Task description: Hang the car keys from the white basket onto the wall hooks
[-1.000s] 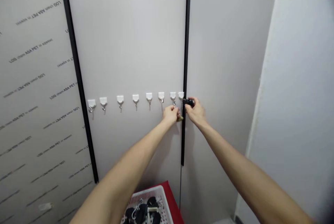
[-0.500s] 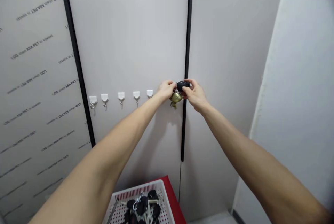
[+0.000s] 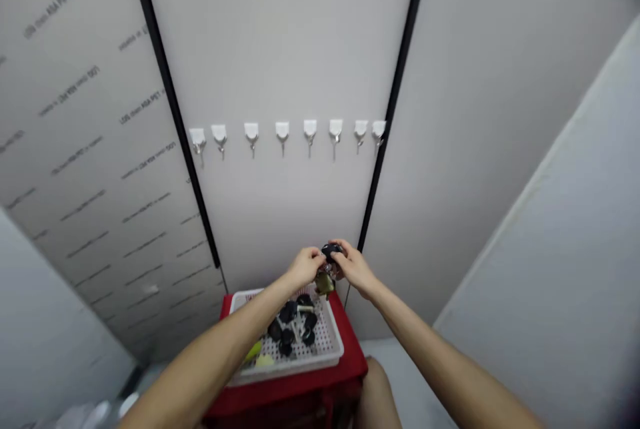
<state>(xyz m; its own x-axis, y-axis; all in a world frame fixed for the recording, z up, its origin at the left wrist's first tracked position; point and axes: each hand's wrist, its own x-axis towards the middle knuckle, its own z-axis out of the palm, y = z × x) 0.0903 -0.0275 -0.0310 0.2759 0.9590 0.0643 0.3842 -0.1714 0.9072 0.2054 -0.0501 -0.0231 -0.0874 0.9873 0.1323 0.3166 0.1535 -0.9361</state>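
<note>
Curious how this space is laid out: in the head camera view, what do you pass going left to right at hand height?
Printed grey panel, black strip, left hand, black key fob, right hand, plain grey panel, pale wall.

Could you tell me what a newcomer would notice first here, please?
The left hand and right hand meet over a white basket, around a black key fob and a brass padlock. More black fobs lie in the basket, on a red stand. Above, white hooks line the grey panel.
</note>
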